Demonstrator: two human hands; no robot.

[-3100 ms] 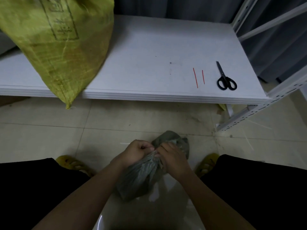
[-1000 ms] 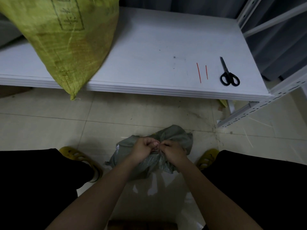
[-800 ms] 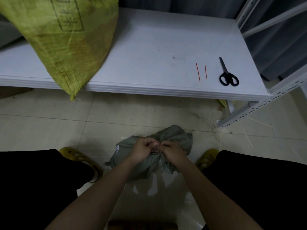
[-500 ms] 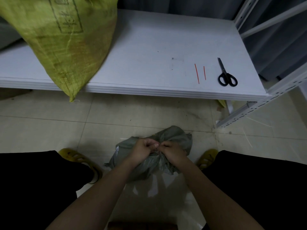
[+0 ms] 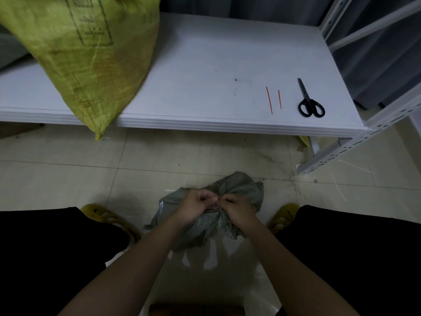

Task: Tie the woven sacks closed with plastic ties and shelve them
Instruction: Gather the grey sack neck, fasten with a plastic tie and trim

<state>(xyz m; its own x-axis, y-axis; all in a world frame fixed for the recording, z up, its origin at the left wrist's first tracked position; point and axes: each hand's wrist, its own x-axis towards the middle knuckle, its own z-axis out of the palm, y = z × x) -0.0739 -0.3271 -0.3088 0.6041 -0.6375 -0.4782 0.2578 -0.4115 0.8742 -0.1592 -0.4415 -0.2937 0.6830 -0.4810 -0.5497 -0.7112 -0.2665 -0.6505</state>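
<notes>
**Knuckle to knuckle at the sack's neck**

A person's left hand [image 5: 195,205] and right hand [image 5: 237,208] meet over the gathered neck of a grey woven sack [image 5: 237,185] on the floor between the feet, fingers curled and pinching at the bunch; any tie is hidden. The neck points away, toward the shelf [image 5: 205,65], equally near both hands. Since half a second ago, nothing visibly shifts.

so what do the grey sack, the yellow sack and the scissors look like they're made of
Grey sack: thin woven plastic by its look, faintly shiny, crumpling into fine pleats at the neck.
Yellow sack: coarser woven plastic, matte; the weave lines show.
Scissors: handles look like smooth black plastic; the dark blades are probably metal.
</notes>
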